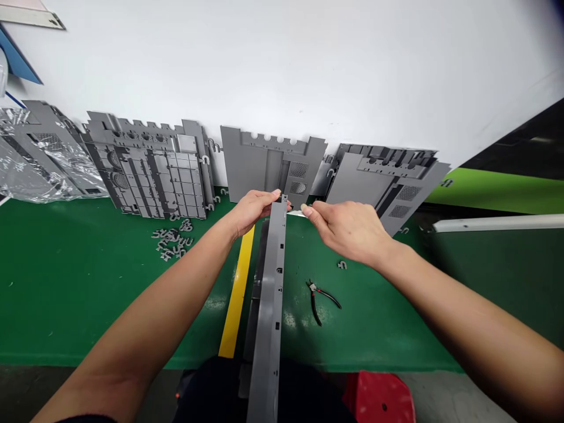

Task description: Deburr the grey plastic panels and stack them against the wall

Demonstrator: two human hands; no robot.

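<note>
A long grey plastic panel (271, 305) stands on edge, running from my lap toward the wall. My left hand (253, 210) grips its far end, fingers closed around the top corner. My right hand (348, 229) reaches in from the right, thumb and forefinger pinched at a small piece by the same far end; what the pinch holds is too small to name.
Black-handled cutters (321, 298) lie on the green table (88, 282) right of the panel. A yellow stripe (238, 294) runs left of it. Several grey panels (150, 167) lean against the white wall. Small grey clips (173, 241) are scattered at left. A white bar (497, 223) lies at right.
</note>
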